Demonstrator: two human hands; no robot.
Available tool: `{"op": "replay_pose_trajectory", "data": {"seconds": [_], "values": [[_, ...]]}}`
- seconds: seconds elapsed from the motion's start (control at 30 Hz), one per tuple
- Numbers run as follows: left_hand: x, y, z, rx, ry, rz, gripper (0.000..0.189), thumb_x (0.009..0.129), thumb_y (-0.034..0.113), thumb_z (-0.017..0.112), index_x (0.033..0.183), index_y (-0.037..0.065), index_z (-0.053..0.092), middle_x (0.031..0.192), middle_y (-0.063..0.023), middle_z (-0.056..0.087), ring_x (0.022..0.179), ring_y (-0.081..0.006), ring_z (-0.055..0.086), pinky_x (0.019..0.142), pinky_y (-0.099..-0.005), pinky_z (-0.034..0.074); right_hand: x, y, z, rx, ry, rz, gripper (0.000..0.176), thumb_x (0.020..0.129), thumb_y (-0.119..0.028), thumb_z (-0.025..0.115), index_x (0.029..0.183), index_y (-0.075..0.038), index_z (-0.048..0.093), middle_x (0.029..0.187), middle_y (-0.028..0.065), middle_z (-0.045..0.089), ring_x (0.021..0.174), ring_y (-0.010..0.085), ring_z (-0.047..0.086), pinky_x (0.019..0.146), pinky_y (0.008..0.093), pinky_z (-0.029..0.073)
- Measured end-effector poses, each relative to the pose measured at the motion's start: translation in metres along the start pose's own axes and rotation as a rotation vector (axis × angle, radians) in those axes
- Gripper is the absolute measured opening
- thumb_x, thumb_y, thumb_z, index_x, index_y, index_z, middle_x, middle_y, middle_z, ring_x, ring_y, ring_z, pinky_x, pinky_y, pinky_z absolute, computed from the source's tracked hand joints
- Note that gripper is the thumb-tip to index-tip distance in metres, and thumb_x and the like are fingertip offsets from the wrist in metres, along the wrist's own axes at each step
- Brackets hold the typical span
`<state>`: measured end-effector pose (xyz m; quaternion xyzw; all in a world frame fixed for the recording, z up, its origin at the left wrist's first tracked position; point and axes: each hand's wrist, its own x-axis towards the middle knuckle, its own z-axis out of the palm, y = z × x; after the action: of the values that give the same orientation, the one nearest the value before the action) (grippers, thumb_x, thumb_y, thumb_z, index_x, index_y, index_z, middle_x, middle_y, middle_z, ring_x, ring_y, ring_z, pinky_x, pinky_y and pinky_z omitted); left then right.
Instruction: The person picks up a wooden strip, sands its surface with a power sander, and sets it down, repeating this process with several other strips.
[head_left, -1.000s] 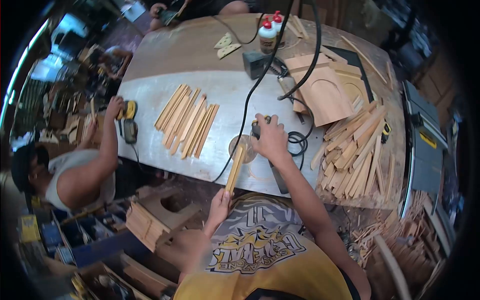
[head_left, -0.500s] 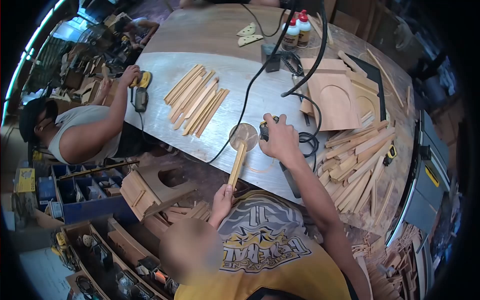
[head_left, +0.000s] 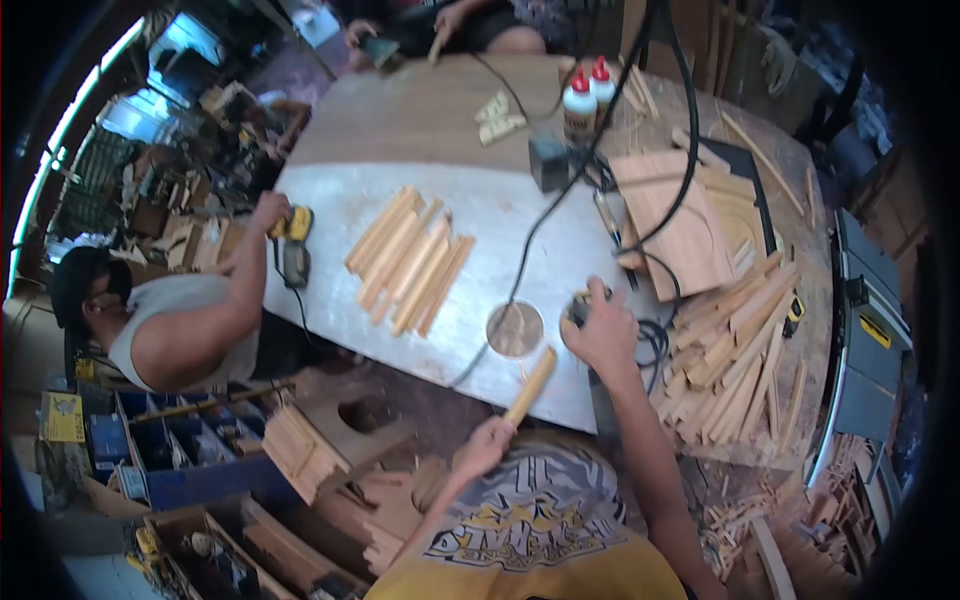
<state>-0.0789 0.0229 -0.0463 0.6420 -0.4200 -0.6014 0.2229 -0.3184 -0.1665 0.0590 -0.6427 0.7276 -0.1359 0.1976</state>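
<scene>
My left hand (head_left: 487, 444) is closed around the near end of a narrow wooden strip (head_left: 531, 388), which slants up over the front edge of the metal-topped table (head_left: 450, 350). On the right, my right hand (head_left: 607, 335) grips a dark and yellow power tool (head_left: 577, 311), mostly hidden under the fingers. Just left of the tool lies a round disc-shaped area (head_left: 515, 329) on the table. Farther left, several wooden strips (head_left: 410, 262) lie side by side.
A heap of wooden strips (head_left: 735, 350), a light wooden panel (head_left: 672, 222) and glue bottles (head_left: 580, 105) occupy the right and back. Black cables (head_left: 545, 225) hang across the view. A co-worker (head_left: 180, 320) holds a sander (head_left: 293, 245) at left; another person's hands (head_left: 452, 20) show behind.
The view has shifted, so the table appears lower. The strip in my left hand has moved off the round area, and my right hand with the tool remains beside it.
</scene>
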Motion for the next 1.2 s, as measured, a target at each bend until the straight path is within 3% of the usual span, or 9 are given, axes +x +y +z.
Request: {"op": "replay_pose_trajectory", "data": {"seconds": [0.07,0.1,0.2,0.4,0.7,0.87,0.93,1.07,1.2], "values": [[0.006,0.01,-0.018,0.103,-0.076,-0.039,0.033,0.106,0.033,0.052,0.098,0.003,0.065,0.073,-0.0027,0.057,0.067,-0.0112,0.053,0.062,-0.0312,0.046,-0.001,-0.003,0.002,0.016,0.045,0.027,0.067,0.073,-0.03,0.076,0.131,-0.015,0.045,0.114,0.0279,0.053,0.088,0.0502,0.066,0.077,0.0567,0.054],[0.012,0.005,-0.028,0.219,-0.092,0.127,0.033,0.106,0.034,0.053,0.101,0.003,0.064,0.075,-0.005,0.058,0.07,-0.0138,0.055,0.066,-0.0341,0.048,0.0,-0.004,0.006,0.013,0.079,0.046,0.068,0.072,-0.03,0.074,0.131,-0.015,0.045,0.112,0.0283,0.054,0.087,0.0507,0.066,0.077,0.057,0.054],[0.018,0.034,-0.049,0.326,-0.167,0.095,0.039,0.106,0.038,0.05,0.107,0.002,0.064,0.088,-0.0183,0.068,0.083,-0.03,0.068,0.078,-0.0416,0.051,-0.004,-0.013,0.008,0.008,0.146,0.099,0.07,0.069,-0.03,0.073,0.131,-0.014,0.047,0.113,0.0285,0.055,0.087,0.051,0.066,0.078,0.0571,0.054],[0.06,0.023,-0.065,0.599,-0.321,0.128,0.049,0.106,0.045,0.041,0.108,0.002,0.065,0.105,-0.0288,0.068,0.105,-0.0484,0.063,0.088,-0.0547,0.048,-0.004,-0.017,0.012,-0.034,0.18,0.155,0.073,0.065,-0.03,0.073,0.132,-0.015,0.049,0.119,0.0268,0.056,0.091,0.0491,0.066,0.081,0.0553,0.054],[0.041,0.011,-0.034,0.65,-0.098,-0.049,0.054,0.102,0.051,0.042,0.122,0.009,0.068,0.123,-0.0314,0.064,0.119,-0.0512,0.058,0.104,-0.0586,0.044,-0.003,-0.026,0.005,-0.053,0.172,0.148,0.073,0.068,-0.032,0.076,0.133,-0.014,0.048,0.116,0.0247,0.056,0.093,0.0471,0.066,0.082,0.0539,0.054],[0.035,-0.01,-0.017,0.521,-0.09,-0.09,0.053,0.102,0.051,0.043,0.122,0.01,0.068,0.121,-0.0302,0.065,0.118,-0.0498,0.059,0.104,-0.0569,0.045,-0.005,-0.018,0.007,-0.053,0.154,0.093,0.072,0.068,-0.031,0.076,0.131,-0.015,0.048,0.115,0.0241,0.056,0.096,0.0471,0.066,0.083,0.054,0.054],[0.028,-0.005,-0.016,0.481,0.023,-0.026,0.049,0.101,0.048,0.047,0.105,0.006,0.073,0.105,-0.0273,0.07,0.106,-0.0478,0.064,0.095,-0.0555,0.049,-0.005,-0.018,0.006,-0.053,0.137,0.084,0.072,0.067,-0.031,0.076,0.131,-0.015,0.048,0.115,0.0242,0.056,0.096,0.0471,0.065,0.083,0.0542,0.054],[0.025,-0.016,-0.012,0.483,0.099,0.009,0.049,0.101,0.049,0.048,0.105,0.006,0.072,0.102,-0.026,0.071,0.105,-0.047,0.065,0.093,-0.0547,0.05,-0.006,-0.015,0.006,-0.065,0.156,0.058,0.071,0.067,-0.03,0.075,0.13,-0.015,0.048,0.114,0.0244,0.057,0.097,0.0471,0.065,0.082,0.0544,0.053],[0.02,-0.014,-0.032,0.47,-0.026,-0.048,0.047,0.101,0.05,0.05,0.115,0.01,0.072,0.107,-0.0258,0.071,0.107,-0.0443,0.066,0.093,-0.0529,0.051,-0.008,-0.019,0.006,-0.043,0.163,0.057,0.069,0.067,-0.03,0.075,0.128,-0.015,0.049,0.114,0.0232,0.057,0.099,0.0482,0.063,0.086,0.0551,0.052]]}}
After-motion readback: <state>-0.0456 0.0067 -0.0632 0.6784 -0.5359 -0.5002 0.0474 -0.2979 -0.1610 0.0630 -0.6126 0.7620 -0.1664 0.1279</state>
